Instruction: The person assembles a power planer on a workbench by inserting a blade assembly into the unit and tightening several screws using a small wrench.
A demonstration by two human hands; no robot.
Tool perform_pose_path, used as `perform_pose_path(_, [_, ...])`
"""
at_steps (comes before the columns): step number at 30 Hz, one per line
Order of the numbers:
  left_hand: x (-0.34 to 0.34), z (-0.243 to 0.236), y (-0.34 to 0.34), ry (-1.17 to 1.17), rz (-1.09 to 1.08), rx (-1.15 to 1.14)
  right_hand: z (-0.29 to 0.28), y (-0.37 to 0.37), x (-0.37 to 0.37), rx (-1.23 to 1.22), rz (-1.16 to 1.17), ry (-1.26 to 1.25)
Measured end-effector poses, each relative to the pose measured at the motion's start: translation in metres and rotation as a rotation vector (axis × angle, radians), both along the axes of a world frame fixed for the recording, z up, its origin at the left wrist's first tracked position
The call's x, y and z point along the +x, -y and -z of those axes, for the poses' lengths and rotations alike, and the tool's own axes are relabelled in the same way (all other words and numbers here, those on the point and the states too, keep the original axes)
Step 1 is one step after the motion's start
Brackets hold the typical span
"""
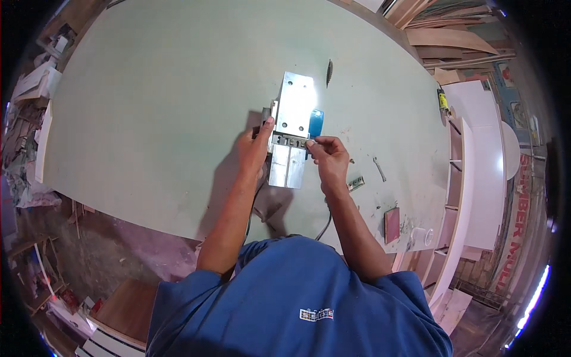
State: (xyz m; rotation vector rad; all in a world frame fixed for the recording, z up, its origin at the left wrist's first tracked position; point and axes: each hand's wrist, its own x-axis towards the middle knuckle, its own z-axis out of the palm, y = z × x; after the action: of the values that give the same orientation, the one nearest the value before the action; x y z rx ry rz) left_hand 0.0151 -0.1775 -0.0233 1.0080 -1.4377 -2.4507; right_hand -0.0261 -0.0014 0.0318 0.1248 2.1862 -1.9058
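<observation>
Planer: metal sole up, over the pale green tabletop (pixel 166 107), between both hands; planer (pixel 295 104) hides its own underside
Left hand (pixel 256 149): curled round its left side, gripping
Right hand (pixel 331 159): thumb and fingers nearly closed at the blade slot; hold unclear
Wrench (pixel 379 169): right of right hand
Maroon rectangular block (pixel 391 225): nearer the body, beside clear cup (pixel 422 237)

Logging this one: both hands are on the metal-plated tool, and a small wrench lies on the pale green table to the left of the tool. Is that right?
Not quite: the small wrench lies to the right of the metal-plated tool, as the head view shows. The left hand and right hand are both on the tool, and the wrench is on the pale green table.
</observation>
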Motion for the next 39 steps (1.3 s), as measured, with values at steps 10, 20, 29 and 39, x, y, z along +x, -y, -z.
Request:
perform_pose_path(10, [0.001,-0.007,-0.004,0.001,-0.045,-0.077,0.004,0.008,0.005,0.199,0.021,-0.104])
perform_pose_path(20, [0.001,-0.016,-0.009,-0.04,-0.048,-0.04,0.006,0.009,0.008,0.259,0.032,-0.163])
perform_pose_path(29, [0.001,-0.012,-0.012,-0.058,-0.049,-0.057,0.011,0.017,0.016,0.175,0.117,-0.112])
perform_pose_path(39, [0.004,-0.014,-0.011,-0.036,0.004,-0.166,-0.015,0.027,0.012,0.525,0.042,-0.158])
